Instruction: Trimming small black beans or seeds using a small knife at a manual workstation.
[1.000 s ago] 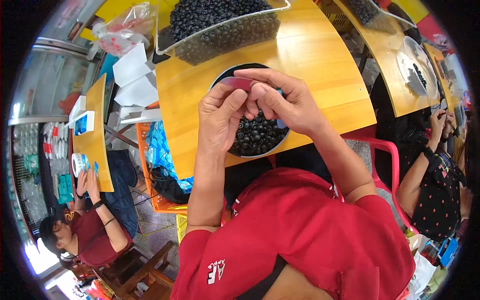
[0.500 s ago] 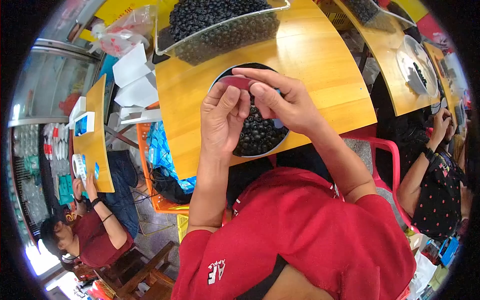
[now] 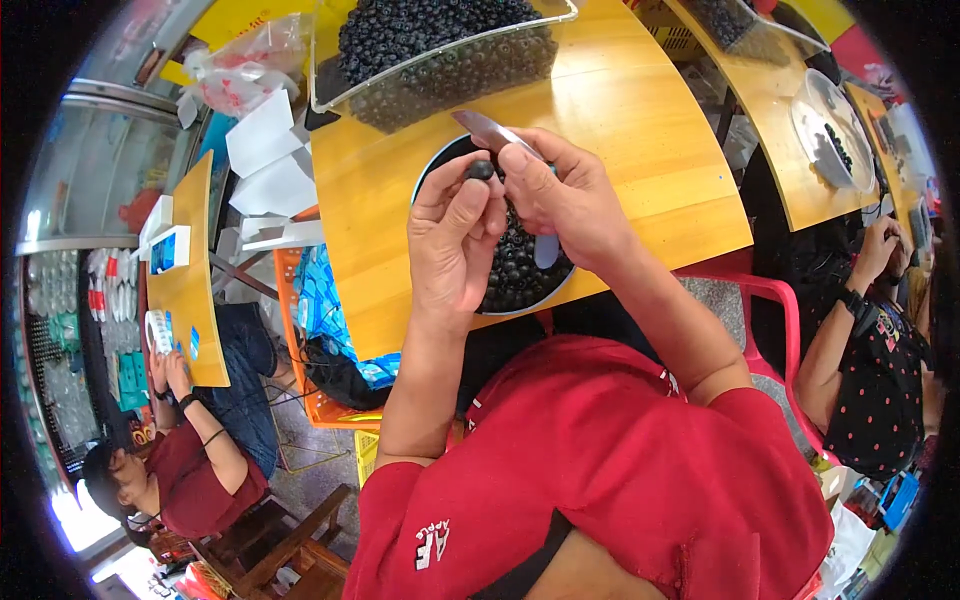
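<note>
In left hand [image 3: 450, 235], we are pinching dark round piece [image 3: 480, 170]; in right hand [image 3: 570, 200], gripping knife [image 3: 486, 129]. Probably positioning piece; next move is calling for steady pinch.

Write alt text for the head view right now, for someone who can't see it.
A right hand holds a knife beside a black ball pinched in the left hand, above a bowl of more balls on a wooden table. Beyond stands a clear bin of them; other people sit at both sides.

White lettering [image 3: 432, 546] marks the red shirt [image 3: 610, 450], red print [image 3: 256, 21] the yellow panel [image 3: 225, 26].
</note>
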Available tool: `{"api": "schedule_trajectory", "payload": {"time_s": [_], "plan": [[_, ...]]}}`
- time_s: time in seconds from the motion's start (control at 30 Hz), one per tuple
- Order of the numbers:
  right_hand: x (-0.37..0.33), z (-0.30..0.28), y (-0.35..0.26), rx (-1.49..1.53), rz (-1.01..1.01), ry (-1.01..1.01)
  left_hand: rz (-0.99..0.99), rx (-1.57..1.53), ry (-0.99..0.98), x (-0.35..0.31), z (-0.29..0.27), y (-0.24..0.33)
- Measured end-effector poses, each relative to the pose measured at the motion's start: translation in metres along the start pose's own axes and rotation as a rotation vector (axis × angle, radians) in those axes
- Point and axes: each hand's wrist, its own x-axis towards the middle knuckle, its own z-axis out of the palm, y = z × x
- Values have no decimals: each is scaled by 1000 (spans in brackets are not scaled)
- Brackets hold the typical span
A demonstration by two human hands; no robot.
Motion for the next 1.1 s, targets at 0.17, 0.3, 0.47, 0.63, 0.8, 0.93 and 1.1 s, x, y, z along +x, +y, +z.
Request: {"api": "schedule_trajectory", "payload": {"time_s": [0.17,0.3,0.47,0.63,0.8,0.93,1.1], "plan": [[-1,-2,-2,-16,55,-31,15,6,-9,-4,5,3],[-4,1,-4,-58,32,-78,7,-30,31,-4,8,4],[-5,3,0,-139,-45,-73,-32,-73,42,-5,9,5],[-7,1,-8,36,67,-127,-45,-48,-115,-4,-2,6],[-6,1,-9,-78,43,-75,-47,-46,-20,-4,9,8],[-3,-4,-2,-299,-135,-37,-71,-9,-41,-1,4,7],[-1,-6,-6,-368,-177,-26,-98,42,-67,3,-9,14]]}}
